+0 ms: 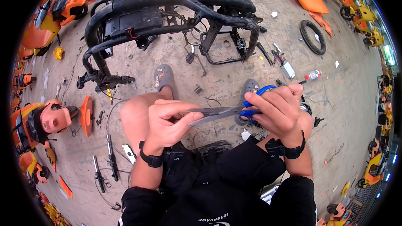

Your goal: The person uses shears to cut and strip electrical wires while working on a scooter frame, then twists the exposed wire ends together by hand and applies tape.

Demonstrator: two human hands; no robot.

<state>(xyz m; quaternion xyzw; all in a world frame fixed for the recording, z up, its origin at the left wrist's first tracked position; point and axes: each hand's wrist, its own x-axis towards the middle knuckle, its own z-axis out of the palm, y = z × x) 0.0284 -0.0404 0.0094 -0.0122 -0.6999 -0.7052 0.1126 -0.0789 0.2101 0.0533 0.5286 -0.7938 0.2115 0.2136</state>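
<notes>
Though fingers curled, scissors level.

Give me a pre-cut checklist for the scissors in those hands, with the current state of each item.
1. Right hand has its fingers through the blue handles of the scissors: ok.
2. Blades parted enough to take something: ok, they show a narrow V.
3. Left hand fingertips clear of the blade tips: not ok, they pinch right at the tips.
4. What sits between the blades: cannot tell, anything there is too thin to make out.
5. Bare knee out of the cutting line: ok, it lies left of the blades.
6. Black scooter frame away from the hands: ok, it lies beyond the grey clogs.
</notes>
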